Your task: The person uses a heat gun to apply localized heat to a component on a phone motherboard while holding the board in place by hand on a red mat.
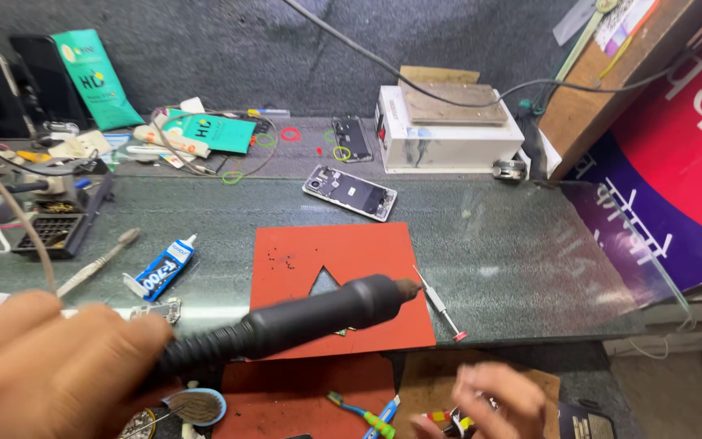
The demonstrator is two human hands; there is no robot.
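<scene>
The left hand [38,366] is at the bottom left, very close and blurry. Its fingers are curled tight around the back end of a black tool [302,313] with a bumpy hose. The tool lies slanted over a red mat [351,252] on the green table [513,260], and its tip points to the right, just beside a thin screwdriver [440,305] with a red end. The mat has a cut-out hole near its middle.

The right hand [493,398] is at the bottom edge, low and blurry. Its fingers are bent over some small bright things, but I cannot tell if it is pinching them. Small cutters [363,416] with green and blue handles lie just left of it.

A blue and white glue tube [162,268] lies left of the mat. A phone with its back off [351,192] lies behind the mat. A white box [448,134] sits farther back.
</scene>
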